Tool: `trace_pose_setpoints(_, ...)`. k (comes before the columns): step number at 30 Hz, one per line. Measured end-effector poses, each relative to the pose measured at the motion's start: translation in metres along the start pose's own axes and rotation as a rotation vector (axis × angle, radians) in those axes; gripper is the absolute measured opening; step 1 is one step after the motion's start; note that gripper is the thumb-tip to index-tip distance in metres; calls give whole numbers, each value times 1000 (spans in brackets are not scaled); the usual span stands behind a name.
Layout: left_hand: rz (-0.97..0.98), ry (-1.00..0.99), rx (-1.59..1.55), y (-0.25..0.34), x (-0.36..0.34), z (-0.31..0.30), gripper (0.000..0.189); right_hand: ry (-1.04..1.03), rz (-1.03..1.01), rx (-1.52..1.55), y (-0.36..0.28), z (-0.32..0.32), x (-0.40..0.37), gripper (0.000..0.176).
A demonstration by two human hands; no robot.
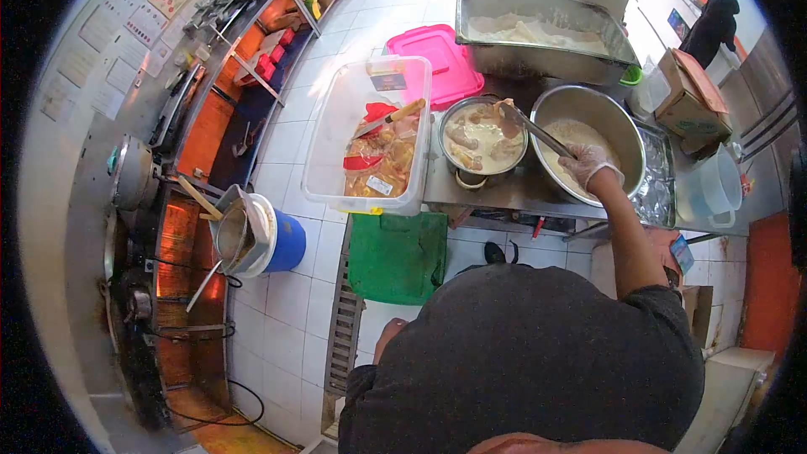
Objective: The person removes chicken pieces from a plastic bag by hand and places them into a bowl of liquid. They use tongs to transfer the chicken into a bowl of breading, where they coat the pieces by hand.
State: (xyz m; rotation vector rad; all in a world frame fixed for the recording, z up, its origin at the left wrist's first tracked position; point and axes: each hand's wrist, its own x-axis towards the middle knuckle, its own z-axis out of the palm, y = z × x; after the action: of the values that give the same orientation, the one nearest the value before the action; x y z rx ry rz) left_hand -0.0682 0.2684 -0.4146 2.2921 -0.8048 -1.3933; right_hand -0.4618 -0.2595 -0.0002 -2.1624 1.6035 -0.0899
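Observation:
My right hand (588, 166), in a clear plastic glove, is closed on metal tongs (542, 134) above a large steel bowl (636, 147) of pale batter. The tongs' far end reaches left over a smaller steel pot (482, 175) with pieces in whitish liquid, and a piece (507, 111) is at their tips. Left of the pot stands a clear plastic tub (324, 151) with marinated pieces, red items and a wooden-handled tool (395, 116). Low beside my body, part of my left hand (389, 335) shows; its fingers are hidden.
Behind the pot are a deep steel tray (538, 63) of flour and a pink lid (433, 59). A cardboard box (685, 105) and clear jug (714, 189) stand right. A green crate (398, 259) and blue bucket (286, 240) are lower left. Two people (713, 29) are farther back.

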Motion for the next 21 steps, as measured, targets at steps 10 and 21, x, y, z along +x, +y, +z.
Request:
trace_pose_setpoints(10, -49, -20, -22, -38, -36, 8, 43, 145, -34, 150, 16, 30, -4, 35)
trace_pose_setpoints(21, -84, -102, -32, -50, -46, 29, 41, 107, 66, 81, -10, 10, -22, 49)
